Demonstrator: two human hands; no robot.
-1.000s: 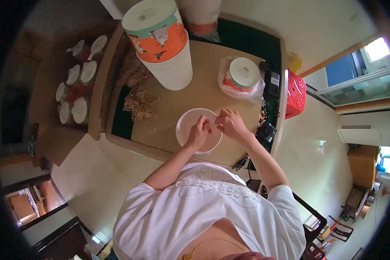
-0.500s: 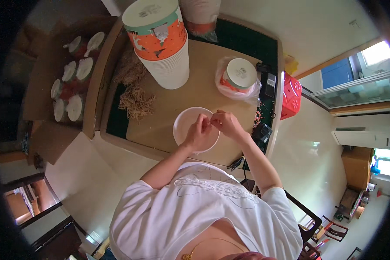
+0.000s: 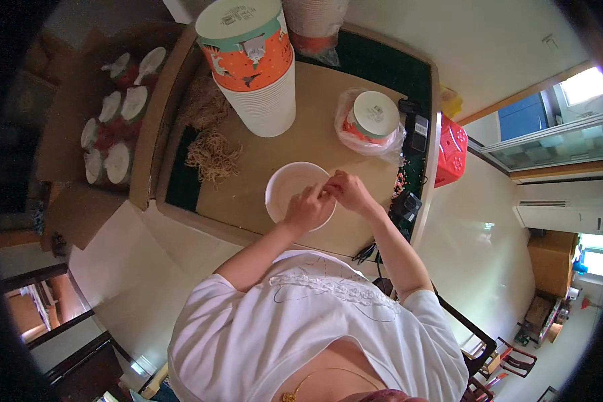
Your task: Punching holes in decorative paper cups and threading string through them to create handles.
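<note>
A white round paper tub [image 3: 281, 191] stands with its mouth up at the near middle of the table. Above its right side my left hand [image 3: 307, 209] and my right hand [image 3: 352, 194] meet, fingertips pinched together. Whatever is between the fingers is too small or hidden to make out. Left of the tub lies a tangled heap of tan shredded paper [image 3: 213, 157]. Beyond it rises a tall stack of upside-down paper tubs [image 3: 268, 100], the top one orange with a green band. To the right, another orange tub [image 3: 375, 114] sits in a clear plastic bag.
At the left is an open cardboard box [image 3: 155, 134] with several white-topped tubs. Along the table's right edge lie black devices [image 3: 406, 205], a cable [image 3: 365, 253] and small pink beads [image 3: 400, 179]. A red plastic stool [image 3: 451, 151] stands beyond that edge.
My fingers have come closer together, the left hand's fingertips moving right against the right hand's. The tub appears slightly farther left. The other things stay put.
</note>
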